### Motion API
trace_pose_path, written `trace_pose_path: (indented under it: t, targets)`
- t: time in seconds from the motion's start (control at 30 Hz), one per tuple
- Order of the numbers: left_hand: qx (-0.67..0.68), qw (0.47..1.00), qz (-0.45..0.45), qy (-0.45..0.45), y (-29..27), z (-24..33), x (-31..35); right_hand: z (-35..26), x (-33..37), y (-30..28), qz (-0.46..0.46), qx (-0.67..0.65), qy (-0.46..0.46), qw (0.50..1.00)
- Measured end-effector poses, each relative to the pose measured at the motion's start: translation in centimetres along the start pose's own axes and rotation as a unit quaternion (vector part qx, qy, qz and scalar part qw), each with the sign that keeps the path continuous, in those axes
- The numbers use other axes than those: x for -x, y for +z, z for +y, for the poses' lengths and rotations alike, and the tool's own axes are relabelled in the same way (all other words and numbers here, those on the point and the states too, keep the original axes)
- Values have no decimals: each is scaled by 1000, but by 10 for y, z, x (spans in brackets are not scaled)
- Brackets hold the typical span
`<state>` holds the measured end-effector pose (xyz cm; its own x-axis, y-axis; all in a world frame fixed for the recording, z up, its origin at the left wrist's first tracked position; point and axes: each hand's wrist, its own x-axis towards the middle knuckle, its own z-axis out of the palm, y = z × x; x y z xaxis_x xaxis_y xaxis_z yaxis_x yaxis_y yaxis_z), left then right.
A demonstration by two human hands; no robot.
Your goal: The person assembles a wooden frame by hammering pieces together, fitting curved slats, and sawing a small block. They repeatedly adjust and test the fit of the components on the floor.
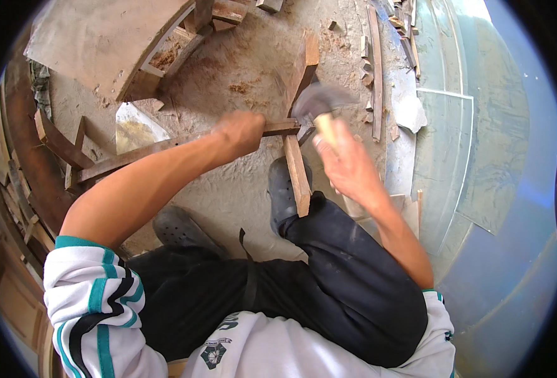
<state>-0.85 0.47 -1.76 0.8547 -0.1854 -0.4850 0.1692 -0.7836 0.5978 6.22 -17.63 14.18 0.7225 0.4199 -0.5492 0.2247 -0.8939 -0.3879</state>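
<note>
The left hand point(240, 133) has its fingers closed around a long wooden bar point(281, 128), near the end that meets a wooden crosspiece point(297, 173). The right hand point(349, 165) has its fingers wrapped around the pale handle of a hand tool point(325, 126). The tool's dark head is blurred beside the joint; contact cannot be determined. Concrete floor point(228, 179) lies below.

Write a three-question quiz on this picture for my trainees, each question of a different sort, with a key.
1. Which hand holds the pale-handled tool?
2. True or false: the person's shoes are white.
3. Fill the gap: the left hand grips a long bar made of ____.

Key:
1. The right hand.
2. False; they are dark grey.
3. Wood.
</note>
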Motion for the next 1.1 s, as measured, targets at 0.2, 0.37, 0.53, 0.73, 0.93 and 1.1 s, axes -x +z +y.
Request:
trace_pose_path:
  t: [0.2,0.37,0.53,0.73,0.93,1.1]
  targets:
    - [-33,998,-7,45,-11,3,6,-28,1,-24,-47,-112,82,989]
    - [21,996,47,73,-5,0,7,-22,3,-25,-12,-139,81,987]
    - [25,995,61,78,-4,0,6,-7,6,-5,-67,-115,117,984]
    - [-12,997,55,56,-6,8,7,-16,5,-16,-10,-139,80,987]
    - [12,992,102,76,4,18,1,-11,5,-17,-6,-158,98,983]
    - [44,994,88,49,1,29,0,-1,9,-8,-30,-156,118,980]
